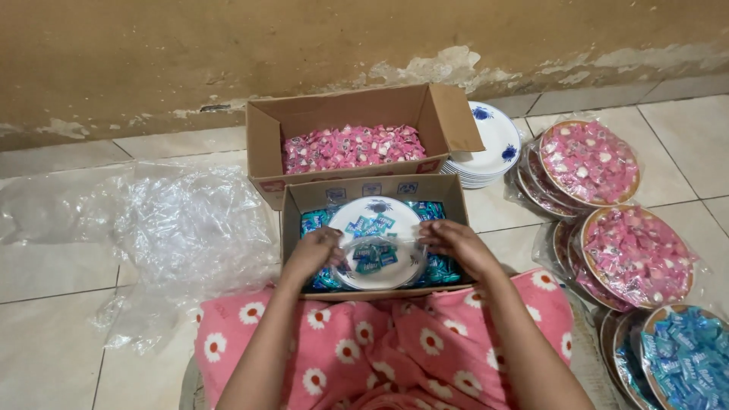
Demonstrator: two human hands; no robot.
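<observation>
Both hands, left (317, 250) and right (454, 241), grip candy-loaded plate (377, 241) over box (372, 193); tilt risks spilling blue candies (373, 225).

Two open cardboard boxes sit at the centre of the frame: the far box (357, 137) filled with pink wrapped sweets, the near box (372, 231) with blue ones. Two hands, the left hand (315, 250) and the right hand (456, 244), meet over one white plate (376, 243) of blue sweets. At right are one stack of empty white plates (490, 148), two wrapped pink-sweet plates (588, 161) fully in view atop others, and one blue-sweet plate (687, 361) at lower right; one clear plastic sheet (175, 220) lies left.
</observation>
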